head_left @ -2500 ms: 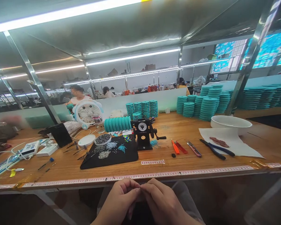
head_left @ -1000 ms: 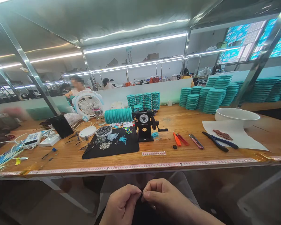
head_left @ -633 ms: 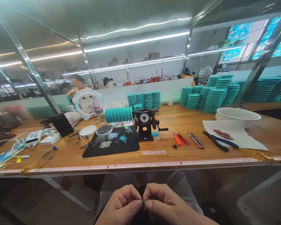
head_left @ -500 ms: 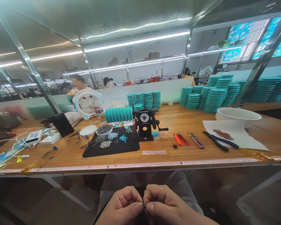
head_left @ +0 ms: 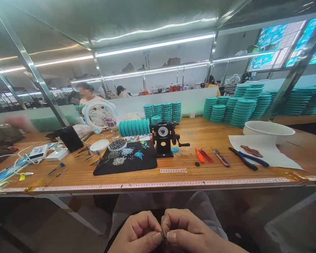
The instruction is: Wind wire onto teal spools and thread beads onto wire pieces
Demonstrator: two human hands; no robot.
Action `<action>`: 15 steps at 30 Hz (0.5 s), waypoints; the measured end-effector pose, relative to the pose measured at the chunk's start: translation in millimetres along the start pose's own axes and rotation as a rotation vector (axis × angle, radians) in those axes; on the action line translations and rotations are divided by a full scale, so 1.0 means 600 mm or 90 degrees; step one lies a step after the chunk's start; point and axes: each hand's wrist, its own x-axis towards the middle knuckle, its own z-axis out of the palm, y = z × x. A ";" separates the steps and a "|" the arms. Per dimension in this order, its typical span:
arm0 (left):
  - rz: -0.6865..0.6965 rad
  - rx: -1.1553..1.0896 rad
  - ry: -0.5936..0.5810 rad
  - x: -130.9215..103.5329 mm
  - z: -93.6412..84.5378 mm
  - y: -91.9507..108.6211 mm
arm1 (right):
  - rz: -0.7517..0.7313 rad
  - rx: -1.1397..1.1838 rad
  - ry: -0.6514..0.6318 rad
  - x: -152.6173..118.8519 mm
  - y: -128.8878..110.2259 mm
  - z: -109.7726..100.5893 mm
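Observation:
Over my lap, below the table's front edge, both hands are held together with their fingertips almost touching. My left hand point(head_left: 143, 232) is closed in a pinch between thumb and forefinger. My right hand point(head_left: 186, 226) pinches from the other side in the same way. Between the fingertips shows a small dark loop point(head_left: 162, 234), thin like wire or cord; its exact kind is too small to make out. The curled fingers hide the rest of it.
A black hand-cranked winder point(head_left: 164, 140) carries a row of teal spools point(head_left: 134, 128). On a black mat point(head_left: 142, 168) lie small beads and a bowl point(head_left: 117, 144) of dark pellets. Pliers point(head_left: 249, 160), cutters point(head_left: 221, 157), a white basin point(head_left: 270, 130) and spool stacks point(head_left: 242, 112) stand rightward.
Both hands remain pinched together over the lap with only slight finger movement. The dark loop between the fingertips shows more clearly now. The view has shifted a little.

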 end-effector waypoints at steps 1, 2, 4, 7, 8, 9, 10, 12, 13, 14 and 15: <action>0.000 0.011 0.004 -0.001 0.001 0.001 | -0.005 -0.026 0.006 0.000 0.000 0.000; 0.000 0.023 0.009 -0.002 0.002 0.003 | -0.010 -0.051 0.009 0.000 -0.001 0.000; 0.001 0.048 0.015 -0.003 0.003 0.006 | -0.014 -0.084 0.006 -0.001 -0.003 0.001; -0.002 0.075 0.013 -0.004 0.002 0.008 | -0.001 -0.099 -0.010 -0.004 -0.008 0.003; -0.005 0.076 0.009 -0.005 0.002 0.008 | 0.005 -0.102 -0.015 -0.005 -0.011 0.004; -0.009 0.074 0.000 -0.005 0.001 0.007 | 0.010 -0.106 -0.019 -0.006 -0.014 0.005; -0.013 0.067 -0.009 -0.005 0.000 0.007 | 0.012 -0.113 -0.023 -0.006 -0.017 0.006; -0.016 0.042 -0.029 -0.004 0.001 0.006 | 0.010 -0.120 -0.026 -0.007 -0.022 0.006; -0.014 0.024 -0.038 -0.003 0.001 0.005 | 0.007 -0.119 -0.027 -0.007 -0.023 0.006; -0.010 0.006 -0.047 -0.003 0.002 0.004 | 0.005 -0.114 -0.029 -0.007 -0.024 0.006; -0.007 -0.008 -0.053 -0.002 0.003 0.004 | 0.005 -0.105 -0.030 -0.007 -0.024 0.006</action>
